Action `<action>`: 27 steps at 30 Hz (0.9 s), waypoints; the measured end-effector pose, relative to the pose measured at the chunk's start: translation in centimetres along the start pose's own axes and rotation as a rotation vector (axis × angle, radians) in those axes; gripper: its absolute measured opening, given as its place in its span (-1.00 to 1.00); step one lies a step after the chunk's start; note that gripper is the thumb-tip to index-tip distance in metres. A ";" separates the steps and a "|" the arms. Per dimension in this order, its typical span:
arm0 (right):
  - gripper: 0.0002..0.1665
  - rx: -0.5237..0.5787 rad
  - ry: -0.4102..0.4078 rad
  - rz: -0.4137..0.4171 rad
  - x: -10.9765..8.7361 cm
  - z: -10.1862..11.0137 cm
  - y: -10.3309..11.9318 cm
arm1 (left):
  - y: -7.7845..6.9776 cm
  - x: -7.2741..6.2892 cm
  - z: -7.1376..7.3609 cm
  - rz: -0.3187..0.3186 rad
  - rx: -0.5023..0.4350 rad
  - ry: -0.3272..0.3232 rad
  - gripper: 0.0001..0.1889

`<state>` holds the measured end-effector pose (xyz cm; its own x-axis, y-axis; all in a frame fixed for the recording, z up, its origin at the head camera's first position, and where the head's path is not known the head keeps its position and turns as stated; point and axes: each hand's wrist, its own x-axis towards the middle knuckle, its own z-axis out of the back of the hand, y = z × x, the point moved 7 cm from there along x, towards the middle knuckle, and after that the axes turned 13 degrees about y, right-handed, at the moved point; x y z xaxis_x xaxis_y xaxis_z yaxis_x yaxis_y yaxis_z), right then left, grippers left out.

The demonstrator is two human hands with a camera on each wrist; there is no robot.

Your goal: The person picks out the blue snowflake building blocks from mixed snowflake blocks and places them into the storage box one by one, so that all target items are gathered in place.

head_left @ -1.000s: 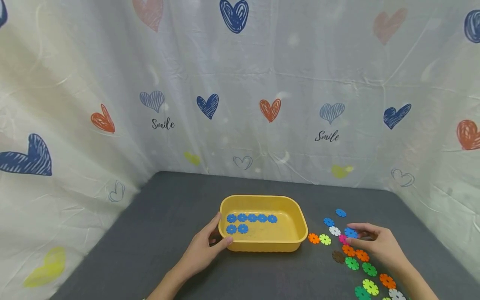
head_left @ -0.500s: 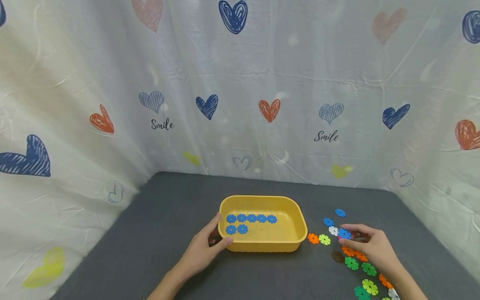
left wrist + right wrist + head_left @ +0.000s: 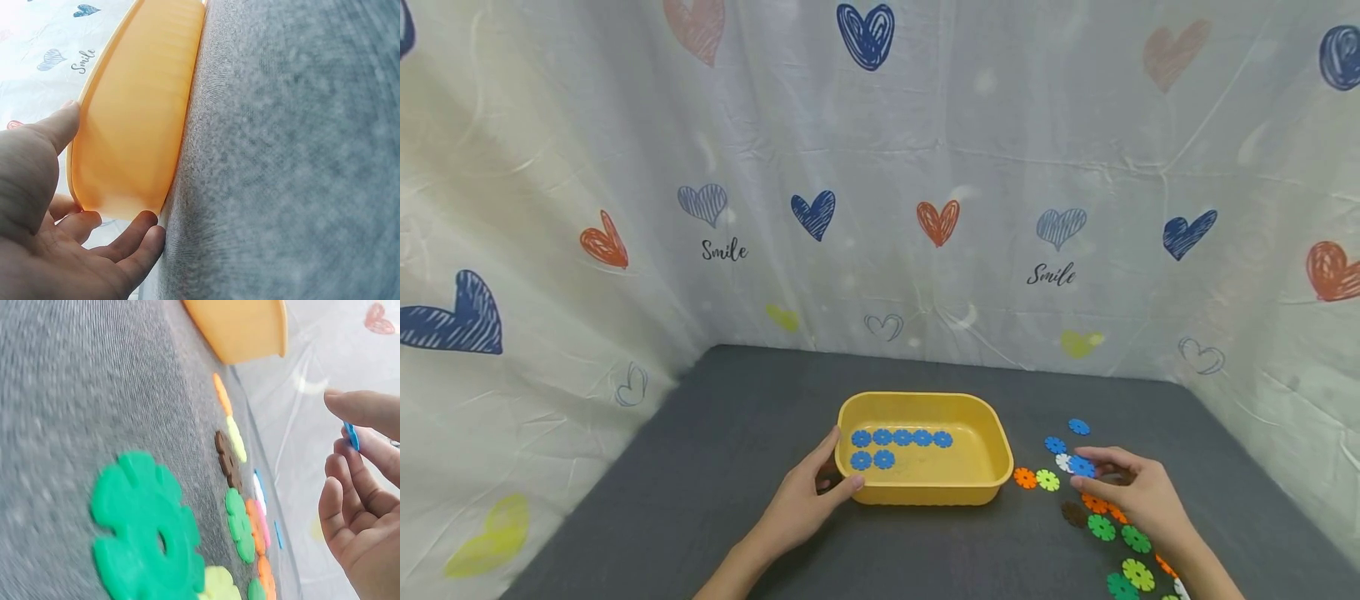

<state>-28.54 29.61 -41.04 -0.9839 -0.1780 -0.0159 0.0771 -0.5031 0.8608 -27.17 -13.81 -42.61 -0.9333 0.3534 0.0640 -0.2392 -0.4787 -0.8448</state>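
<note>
A yellow plastic bin (image 3: 925, 495) stands on the grey table, with blue notched plastic discs (image 3: 902, 437) laid in two rows on its floor. My left hand (image 3: 805, 493) grips the bin's left end; in the left wrist view the thumb is at the rim and the fingers reach the end wall. Right of the bin, my right hand (image 3: 1138, 492) pinches a blue snowflake disc (image 3: 1081, 467) between thumb and fingers. The right wrist view shows that same disc (image 3: 352, 435) edge-on, raised above the table. Below the hand, a white disc (image 3: 1063, 462) is partly covered.
Two more blue discs (image 3: 1055, 446) lie beyond the right hand. Orange and yellow-green discs (image 3: 1047, 480) sit by the bin's right side. Brown, green (image 3: 1101, 527), orange and other discs trail toward the front right. A heart-printed curtain (image 3: 880, 275) hangs behind the table.
My right hand has moved a little left with the blue disc, from over the pink disc toward the white one. The left hand and the bin keep their place.
</note>
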 end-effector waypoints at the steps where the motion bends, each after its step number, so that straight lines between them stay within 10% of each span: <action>1: -0.37 0.003 -0.002 -0.001 -0.1 -0.1 0.1 | 0.0 0.0 0.0 0.001 0.002 -0.001 -0.09; 27: -0.44 0.057 -0.023 0.055 -0.9 -2.9 3.2 | -0.2 -0.1 0.0 0.019 0.019 -0.016 -0.08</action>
<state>-26.93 25.72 -39.79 -0.9819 -0.1844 0.0431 0.1224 -0.4444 0.8874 -27.02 -13.79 -42.42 -0.9417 0.3315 0.0569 -0.2265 -0.5000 -0.8359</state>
